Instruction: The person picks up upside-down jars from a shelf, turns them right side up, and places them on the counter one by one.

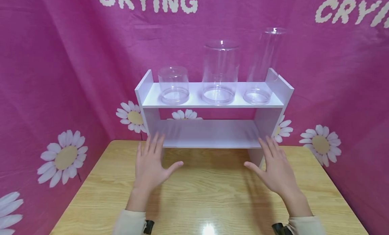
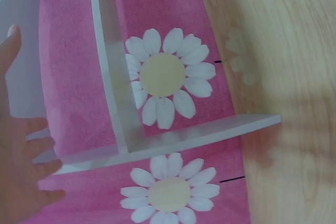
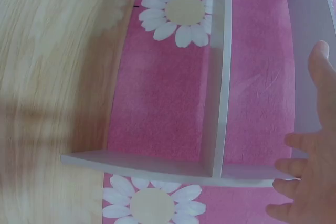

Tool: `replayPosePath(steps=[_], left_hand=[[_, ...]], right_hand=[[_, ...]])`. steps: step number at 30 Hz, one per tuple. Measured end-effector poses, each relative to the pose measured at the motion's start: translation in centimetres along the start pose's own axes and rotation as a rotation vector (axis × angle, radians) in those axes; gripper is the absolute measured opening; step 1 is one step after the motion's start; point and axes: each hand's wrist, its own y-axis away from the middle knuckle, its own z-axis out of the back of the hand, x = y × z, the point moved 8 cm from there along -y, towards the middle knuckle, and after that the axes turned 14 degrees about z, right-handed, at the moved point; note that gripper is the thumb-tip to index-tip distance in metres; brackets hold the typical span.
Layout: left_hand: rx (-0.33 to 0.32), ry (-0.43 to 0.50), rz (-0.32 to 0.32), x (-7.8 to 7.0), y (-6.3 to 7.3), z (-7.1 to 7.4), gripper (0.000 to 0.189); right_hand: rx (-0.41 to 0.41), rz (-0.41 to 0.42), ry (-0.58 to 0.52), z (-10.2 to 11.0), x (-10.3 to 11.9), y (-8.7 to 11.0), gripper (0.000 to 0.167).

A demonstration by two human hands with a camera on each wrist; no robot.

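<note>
A white two-tier shelf (image 1: 209,133) stands at the back of the table. On its upper board sit three clear containers: a short wide cylinder (image 1: 174,88) at left, a taller cylinder (image 1: 220,76) in the middle and a tall narrow one (image 1: 259,79) at right. My left hand (image 1: 150,169) is by the shelf's left side, fingers straight and thumb spread inward. Mirroring it, my right hand (image 1: 277,171) is by the right side, also with straight fingers. Both hold nothing. Whether the fingertips touch the shelf, I cannot tell. The wrist views show the shelf's side panels beside each hand.
The shelf stands on a light wooden table (image 1: 200,194). Pink cloth (image 1: 76,42) with printed daisies and white lettering hangs behind and on both sides, close to the shelf's back. Each sleeve has a black device at the wrist.
</note>
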Motion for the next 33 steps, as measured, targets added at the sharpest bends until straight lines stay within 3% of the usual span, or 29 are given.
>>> replayPosePath(steps=[7, 13, 20, 27, 33], left_hand=[[-0.137, 0.184, -0.02, 1.0, 0.2, 1.3, 0.091], [-0.164, 0.264, -0.001, 2.7, 0.3, 1.6, 0.086], [-0.098, 0.359, 0.036, 4.7, -0.2, 1.3, 0.083], [0.031, 0.459, 0.089, 6.0, -1.4, 0.6, 0.08], [0.123, 0.685, 0.091, 6.6, -2.9, -0.3, 0.068]], right_hand=[[-0.015, -0.001, -0.046, 0.5, -0.9, 1.2, 0.087], [-0.001, -0.002, -0.055, 0.4, -1.6, 1.9, 0.084], [-0.03, 0.022, -0.095, 1.0, -2.0, 1.9, 0.08], [-0.048, 0.045, -0.134, 1.6, -2.0, 2.3, 0.073], [-0.054, 0.063, -0.147, 2.0, -1.9, 2.4, 0.069]])
